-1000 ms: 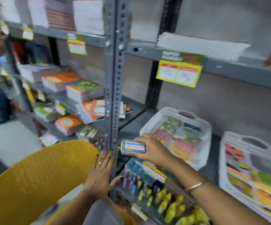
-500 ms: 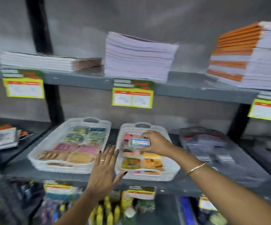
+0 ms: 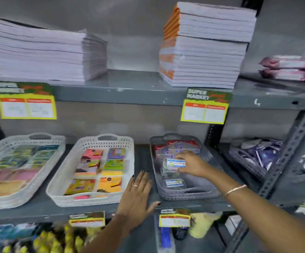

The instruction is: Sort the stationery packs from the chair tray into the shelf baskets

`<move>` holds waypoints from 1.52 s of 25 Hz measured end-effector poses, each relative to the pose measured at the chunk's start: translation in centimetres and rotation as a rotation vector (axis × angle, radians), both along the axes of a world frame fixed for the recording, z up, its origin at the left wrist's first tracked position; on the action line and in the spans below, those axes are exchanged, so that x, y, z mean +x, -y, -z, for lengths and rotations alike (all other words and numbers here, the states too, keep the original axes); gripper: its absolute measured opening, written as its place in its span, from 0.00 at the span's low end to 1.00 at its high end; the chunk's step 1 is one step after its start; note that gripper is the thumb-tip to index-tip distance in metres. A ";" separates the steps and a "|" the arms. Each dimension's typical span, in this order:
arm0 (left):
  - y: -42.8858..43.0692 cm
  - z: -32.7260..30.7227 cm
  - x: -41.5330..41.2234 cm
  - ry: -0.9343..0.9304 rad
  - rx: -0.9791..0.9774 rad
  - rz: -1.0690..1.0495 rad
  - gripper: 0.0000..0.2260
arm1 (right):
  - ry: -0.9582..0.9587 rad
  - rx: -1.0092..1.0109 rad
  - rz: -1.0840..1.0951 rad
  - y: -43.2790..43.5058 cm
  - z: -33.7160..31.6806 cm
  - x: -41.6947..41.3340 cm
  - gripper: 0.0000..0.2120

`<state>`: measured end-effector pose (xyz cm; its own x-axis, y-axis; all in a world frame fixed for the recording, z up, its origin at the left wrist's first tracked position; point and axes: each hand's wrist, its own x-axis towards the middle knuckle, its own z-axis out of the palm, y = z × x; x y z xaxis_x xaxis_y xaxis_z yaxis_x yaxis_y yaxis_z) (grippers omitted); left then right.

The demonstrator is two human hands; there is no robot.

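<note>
While both arms reach to the shelf, head view:
Right hand (image 3: 191,164): fingers pinching a clear stationery pack (image 3: 175,163) over the grey basket (image 3: 193,193).
Left hand (image 3: 136,195): fingers spread, flat on the shelf (image 3: 38,209), between grey and white basket (image 3: 93,199).

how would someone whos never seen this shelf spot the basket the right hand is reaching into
On the middle grey metal shelf stand three handled plastic baskets in a row. The one the right hand reaches into is the rightmost, the grey plastic basket. Its two neighbours are white and hold colourful packs; it holds clear packs with blue-and-white labels.
</note>
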<state>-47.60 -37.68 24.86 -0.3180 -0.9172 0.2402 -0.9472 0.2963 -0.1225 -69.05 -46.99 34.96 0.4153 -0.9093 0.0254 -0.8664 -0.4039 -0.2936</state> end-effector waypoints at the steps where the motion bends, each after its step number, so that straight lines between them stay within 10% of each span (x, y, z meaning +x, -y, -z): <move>1: 0.4 0.9 -0.6 -0.009 0.030 -0.007 0.35 | 0.000 0.015 0.018 0.1 0.4 -1.2 0.20; 31: 2.6 6.2 -0.3 -0.102 0.163 -0.009 0.35 | -0.309 0.215 0.201 1.8 5.5 -6.9 0.27; 38: 2.6 5.9 -0.5 -0.100 0.206 0.007 0.34 | -0.041 -0.169 0.135 -1.8 1.6 -2.1 0.20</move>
